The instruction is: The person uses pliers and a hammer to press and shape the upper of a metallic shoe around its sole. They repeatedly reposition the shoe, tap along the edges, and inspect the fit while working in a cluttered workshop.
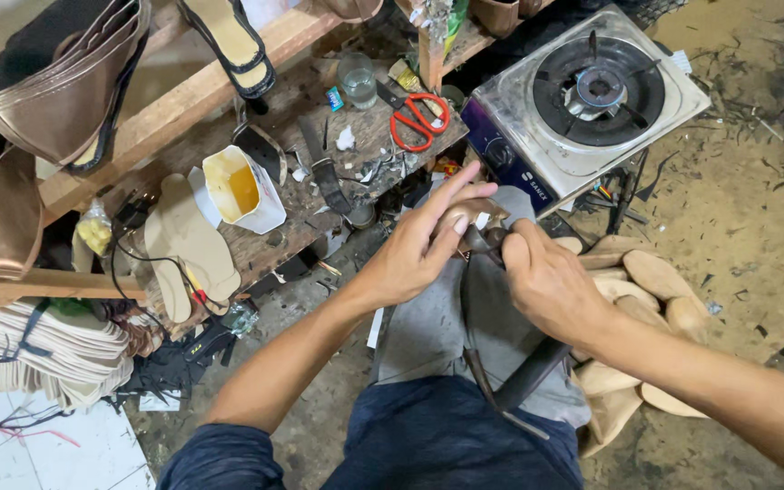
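Observation:
My left hand (pixel 424 245) holds a bronze shoe upper on a last (pixel 469 216), thumb and fingers spread over its toe, above my grey-trousered knee. My right hand (pixel 546 281) grips a dark metal tool (pixel 524 372) whose handles trail down toward my lap, its head pressed against the shoe just below the toe. Both hands meet at the shoe, touching it from either side.
A single-burner gas stove (pixel 592 91) sits just beyond the hands. On a low wooden bench are red scissors (pixel 417 118), a white glue tub (pixel 242 189), a glass (pixel 357 80) and insoles (pixel 188 245). Wooden lasts (pixel 646 281) lie piled at right; bronze uppers (pixel 56 82) hang at left.

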Available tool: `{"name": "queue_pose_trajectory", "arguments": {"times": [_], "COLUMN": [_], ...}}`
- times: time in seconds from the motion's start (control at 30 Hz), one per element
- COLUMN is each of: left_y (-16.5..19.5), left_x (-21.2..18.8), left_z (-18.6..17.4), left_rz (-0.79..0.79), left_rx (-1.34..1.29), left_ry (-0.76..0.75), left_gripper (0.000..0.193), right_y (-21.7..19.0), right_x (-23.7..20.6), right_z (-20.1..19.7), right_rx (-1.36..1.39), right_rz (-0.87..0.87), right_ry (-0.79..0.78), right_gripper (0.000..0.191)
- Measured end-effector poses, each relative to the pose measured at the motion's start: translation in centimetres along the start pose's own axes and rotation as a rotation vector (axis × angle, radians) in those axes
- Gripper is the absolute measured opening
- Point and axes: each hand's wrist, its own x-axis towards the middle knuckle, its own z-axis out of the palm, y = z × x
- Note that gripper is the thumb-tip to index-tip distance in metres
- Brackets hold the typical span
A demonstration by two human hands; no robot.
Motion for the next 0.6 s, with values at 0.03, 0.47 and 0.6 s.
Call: {"name": "queue_pose_trajectory", "arguments": {"times": [0.03, 0.47, 0.6], "left_y": [0.2, 0.0, 0.8], "left_x": [-0.1, -0.4, -0.6], "left_z": [0.1, 0.1, -0.1], "left_rz": [0.03, 0.008, 0.021], "left_rx": [0.06, -0.029, 0.134], "left_ry": [0.007, -0.022, -0.022], "left_gripper": [0.06, 0.064, 0.066], "right_y": [0.1, -0.5, 0.0], "right_x": [-0.1, -0.6, -1.1], "right_z": [-1.0, 1.6, -0.6], "right_rx": [-0.052, 0.079, -0.084], "right_rz": [-0.031, -0.002, -0.035], "right_ry": [-0.043, 0.119, -0.072], "right_gripper": [0.024, 0.023, 0.024]}}
